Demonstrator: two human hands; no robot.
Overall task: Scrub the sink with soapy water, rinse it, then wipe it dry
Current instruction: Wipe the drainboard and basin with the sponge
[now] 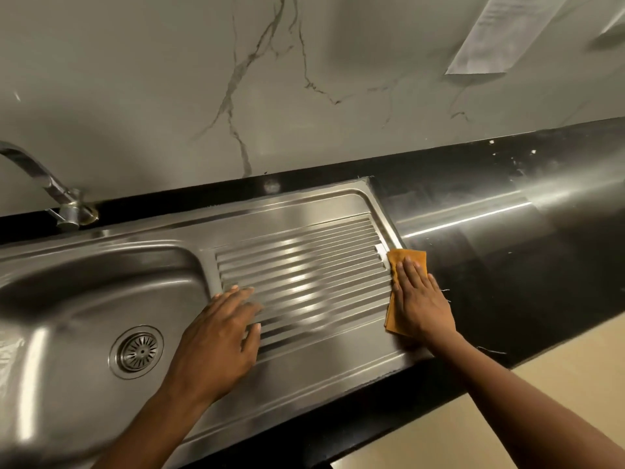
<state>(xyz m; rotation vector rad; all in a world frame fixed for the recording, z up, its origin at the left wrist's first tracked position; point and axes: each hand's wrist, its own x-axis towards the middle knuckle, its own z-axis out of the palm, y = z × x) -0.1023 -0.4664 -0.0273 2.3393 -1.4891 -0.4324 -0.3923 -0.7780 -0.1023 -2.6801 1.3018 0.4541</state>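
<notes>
In the head view, the steel sink (304,384) sat let into a black countertop (507,272), its basin (84,292) at the left and its ridged drainboard (304,265) at the right. Your right hand (419,299) lay flat on a folded orange cloth (407,260) with the fingers straight and close together, pressing it down rather than clutching it. The cloth lay at the drainboard's right edge, across the sink's rim and partly on the countertop, with its far corner showing beyond your fingertips. Your left hand (220,336) rested palm down on the drainboard's left edge, just beside the basin, fingers spread and relaxed over the ridges and holding nothing.

The round drain strainer (137,352) sat in the basin floor, near your left wrist. A curved metal tap (40,184) stood at the sink's back edge, toward its left corner, its spout running out of view at the left. Behind the countertop rose a pale, veined marble wall (169,79), with a sheet of paper (500,32) fixed to it at the upper right. The picture was slightly blurred.
</notes>
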